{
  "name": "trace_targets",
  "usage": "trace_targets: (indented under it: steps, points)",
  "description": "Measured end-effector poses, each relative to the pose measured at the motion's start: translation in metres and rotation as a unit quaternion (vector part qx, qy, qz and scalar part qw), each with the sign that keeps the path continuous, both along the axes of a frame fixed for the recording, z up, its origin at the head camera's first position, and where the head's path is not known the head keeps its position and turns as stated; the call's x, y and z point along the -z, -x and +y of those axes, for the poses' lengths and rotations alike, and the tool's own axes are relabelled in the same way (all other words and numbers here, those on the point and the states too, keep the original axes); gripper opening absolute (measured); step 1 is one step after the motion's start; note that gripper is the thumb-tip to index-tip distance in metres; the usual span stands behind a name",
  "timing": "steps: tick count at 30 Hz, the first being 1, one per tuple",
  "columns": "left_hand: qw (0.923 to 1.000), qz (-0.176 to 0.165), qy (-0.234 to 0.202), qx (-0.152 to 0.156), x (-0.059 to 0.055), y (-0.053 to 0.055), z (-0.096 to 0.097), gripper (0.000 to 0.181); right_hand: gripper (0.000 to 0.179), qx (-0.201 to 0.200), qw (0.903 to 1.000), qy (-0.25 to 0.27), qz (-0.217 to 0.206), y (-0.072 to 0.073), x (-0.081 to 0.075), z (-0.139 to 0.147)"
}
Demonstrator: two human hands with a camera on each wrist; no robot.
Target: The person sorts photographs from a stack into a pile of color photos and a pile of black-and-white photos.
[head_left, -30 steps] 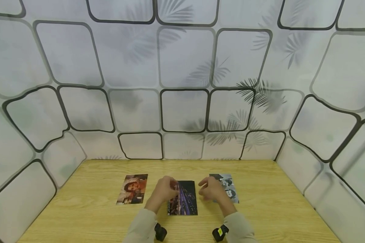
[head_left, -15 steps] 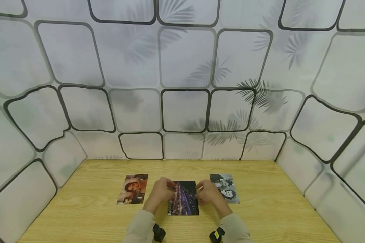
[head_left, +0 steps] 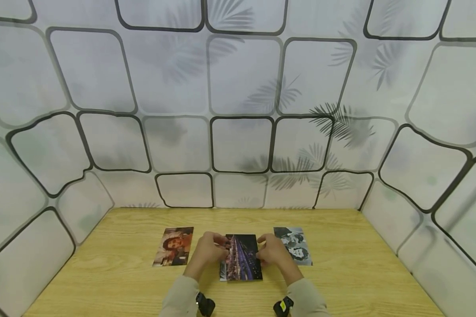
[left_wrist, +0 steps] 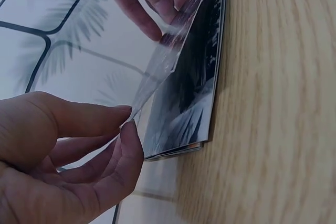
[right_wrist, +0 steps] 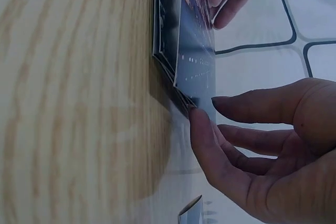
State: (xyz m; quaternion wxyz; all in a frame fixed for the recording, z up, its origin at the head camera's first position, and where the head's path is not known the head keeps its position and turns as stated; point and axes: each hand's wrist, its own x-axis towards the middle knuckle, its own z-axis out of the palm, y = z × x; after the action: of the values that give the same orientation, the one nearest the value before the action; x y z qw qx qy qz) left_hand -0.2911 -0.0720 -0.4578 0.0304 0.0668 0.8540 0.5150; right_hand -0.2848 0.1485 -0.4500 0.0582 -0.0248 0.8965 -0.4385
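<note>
A night city photo [head_left: 243, 259] with a purple streak of road lies over a small stack of photos [left_wrist: 184, 108], whose top one is black and white. My left hand [head_left: 206, 252] pinches the city photo's left edge between thumb and fingertip, and the left wrist view shows that side lifted at a slant off the stack. At the opposite edge, my right hand [head_left: 275, 253] has its thumb over the photo's face and a fingertip against the edge, seen close in the right wrist view. A strip of the stack shows at the lower left.
On the wooden table [head_left: 123, 286], a reddish portrait photo [head_left: 175, 246] lies to the left and a black-and-white photo [head_left: 295, 245] to the right. Patterned fabric walls [head_left: 238, 141] rise behind and at both sides.
My right hand came in to the city photo's right edge. The city photo then shifted slightly right, uncovering a strip of the stack at its left.
</note>
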Motion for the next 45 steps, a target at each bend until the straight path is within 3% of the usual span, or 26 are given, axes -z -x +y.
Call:
trace_targets:
  steps: [11, 19, 32, 45]
  points:
    - [0.9978, -0.032, -0.058, 0.005, -0.007, -0.009, -0.004, 0.039, 0.048, -0.014, 0.9999, 0.004, 0.003, 0.0, -0.003, -0.005]
    - [0.9976, -0.028, -0.063, -0.008, -0.006, -0.012, -0.02, 0.04, 0.05, -0.038, 0.9978, 0.052, 0.009, -0.001, -0.004, -0.017]
    - [0.9979, -0.03, -0.057, -0.005, -0.007, -0.017, -0.039, 0.041, 0.05, -0.054, 0.9956, 0.074, 0.018, -0.002, 0.0, -0.033]
    - [0.9985, -0.015, -0.047, -0.024, -0.008, -0.023, -0.063, 0.046, 0.047, -0.076, 0.9933, 0.086, 0.015, -0.002, 0.004, -0.055]
